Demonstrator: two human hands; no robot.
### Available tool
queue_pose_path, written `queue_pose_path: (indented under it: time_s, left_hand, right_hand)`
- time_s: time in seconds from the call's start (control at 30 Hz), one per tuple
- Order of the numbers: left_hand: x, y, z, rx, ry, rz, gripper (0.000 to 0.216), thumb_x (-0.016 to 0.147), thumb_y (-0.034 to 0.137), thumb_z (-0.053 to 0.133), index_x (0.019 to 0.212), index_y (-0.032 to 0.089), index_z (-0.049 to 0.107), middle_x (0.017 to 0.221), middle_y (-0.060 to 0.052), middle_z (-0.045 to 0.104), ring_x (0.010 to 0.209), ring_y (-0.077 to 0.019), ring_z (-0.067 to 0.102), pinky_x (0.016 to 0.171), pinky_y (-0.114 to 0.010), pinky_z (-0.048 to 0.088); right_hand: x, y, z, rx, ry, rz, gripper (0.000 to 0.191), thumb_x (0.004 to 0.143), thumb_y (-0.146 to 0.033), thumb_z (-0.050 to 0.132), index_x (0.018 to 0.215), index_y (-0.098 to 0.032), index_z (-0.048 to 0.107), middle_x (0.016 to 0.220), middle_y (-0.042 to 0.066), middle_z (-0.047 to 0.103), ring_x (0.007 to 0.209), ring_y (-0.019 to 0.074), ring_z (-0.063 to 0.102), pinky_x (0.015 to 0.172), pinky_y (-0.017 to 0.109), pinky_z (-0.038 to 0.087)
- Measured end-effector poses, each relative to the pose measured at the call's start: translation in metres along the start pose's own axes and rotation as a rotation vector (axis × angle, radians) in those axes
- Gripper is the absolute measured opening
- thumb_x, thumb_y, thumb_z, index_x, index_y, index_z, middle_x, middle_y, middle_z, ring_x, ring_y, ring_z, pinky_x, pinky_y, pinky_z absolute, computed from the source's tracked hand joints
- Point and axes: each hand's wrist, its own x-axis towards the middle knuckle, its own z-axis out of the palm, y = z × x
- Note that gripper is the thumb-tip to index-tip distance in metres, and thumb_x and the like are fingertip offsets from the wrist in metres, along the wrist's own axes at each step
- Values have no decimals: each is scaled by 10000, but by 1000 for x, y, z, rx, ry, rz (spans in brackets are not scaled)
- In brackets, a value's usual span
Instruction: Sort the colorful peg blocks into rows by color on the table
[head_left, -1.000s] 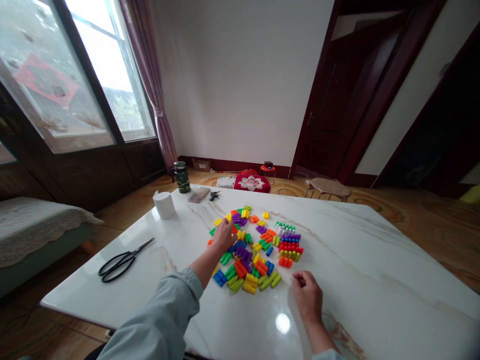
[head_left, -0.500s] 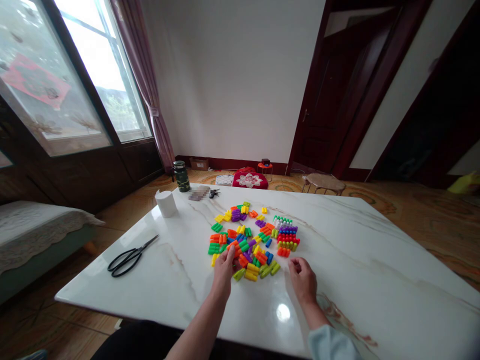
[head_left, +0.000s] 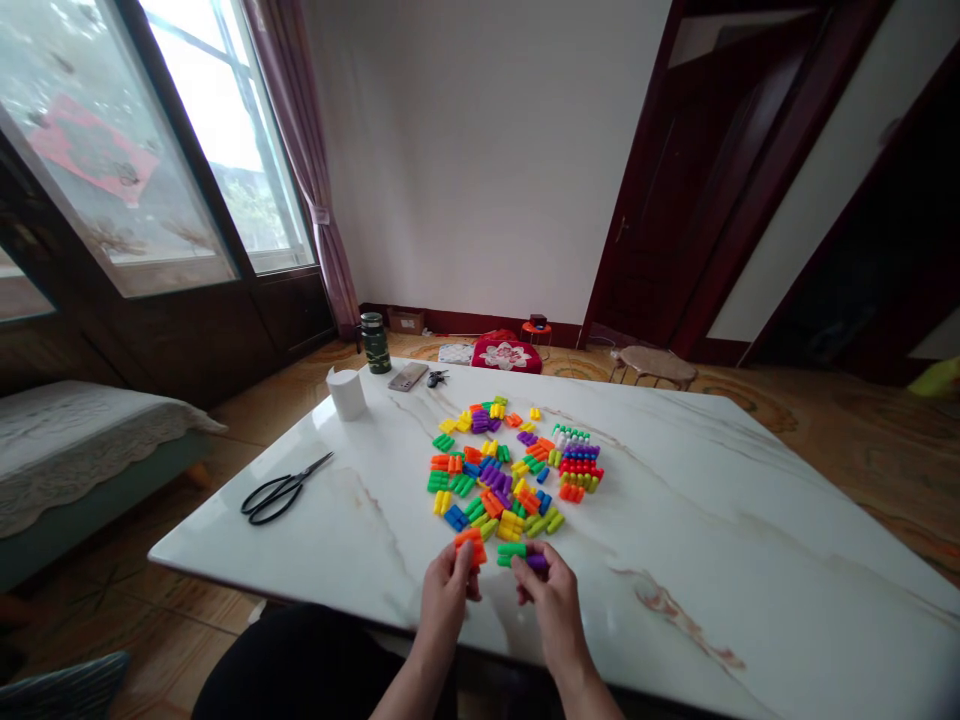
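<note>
Lower centre, left hand (head_left: 445, 590) is pinching orange pieces (head_left: 470, 543); right hand (head_left: 553, 597) is gripping green-purple pieces (head_left: 511, 552); tabletop (head_left: 757, 540) is spreading lower right.

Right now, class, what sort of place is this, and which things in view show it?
Probably a room in a home. A lace-edged cover lies over what looks like a low bed or couch, a mauve curtain hangs beside the window, and a stool stands near the door.
</note>
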Motion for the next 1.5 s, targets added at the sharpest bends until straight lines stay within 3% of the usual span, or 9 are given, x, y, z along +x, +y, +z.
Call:
queue_pose_path:
  time_s: [0.1,0.17,0.33,0.53,0.7,0.93,1.2,1.4,1.5]
  left_hand:
    - [0,10,-16,-131,157,-32,586,600,709,710,695,137,629,527,30,519,466,-86,490,467,-222,464]
    - [-1,17,-19,-250,166,-76,529,591,632,759,735,138,634,581,16,559,522,-100,537,518,-239,506]
    - [-13,24,-11,-522,-105,-241,453,578,449,795,884,149,647,876,-85,689,692,-165,636,552,-274,539]
    - [-24,25,-6,-447,-239,-266,521,606,493,833,966,199,596,845,-16,628,698,-131,616,450,-179,441]
    - [-25,23,0,-258,-112,-199,568,513,428,901,917,170,597,676,47,568,546,-65,522,407,-135,321]
    - [-21,18,-2,-200,-63,-132,528,487,402,915,815,147,590,621,33,600,511,-88,568,504,-206,478]
    - [-16,4,9,-187,78,-64,527,425,449,918,730,139,621,543,44,570,459,-96,538,487,-237,502]
    - [4,15,-14,-148,181,8,494,448,416,906,760,135,646,533,33,599,459,-115,568,504,-252,530]
    - [19,30,-18,-60,152,24,473,448,394,899,753,135,646,528,30,601,465,-137,587,509,-280,551]
  right_hand:
    - [0,-4,-4,100,78,24,490,576,-506,833,875,-161,655,629,-12,614,539,125,549,546,271,522]
    - [0,-11,-2,139,96,36,517,558,-519,838,886,-160,662,669,7,641,610,157,603,616,310,559]
    - [-9,-26,11,123,-6,17,464,636,-486,802,944,-158,685,699,13,646,646,155,610,622,297,555]
    - [-20,-21,16,58,-22,-9,432,635,-482,804,895,-170,657,697,4,651,583,141,594,592,288,538]
    - [-25,-16,17,-25,-84,-27,406,670,-504,776,852,-160,661,627,3,641,550,135,574,544,259,505]
    - [-26,-11,12,-79,-47,-9,439,637,-523,797,822,-140,690,638,25,667,550,158,611,553,284,537]
    - [-28,3,19,118,61,56,498,545,-525,860,829,-142,714,760,57,724,692,225,704,698,350,603]
    - [-11,-2,-6,33,108,29,538,528,-564,850,816,-132,708,707,75,721,678,247,711,641,341,598]
    - [4,-13,-17,-4,115,31,538,508,-557,855,791,-129,695,663,75,710,650,242,703,614,333,589]
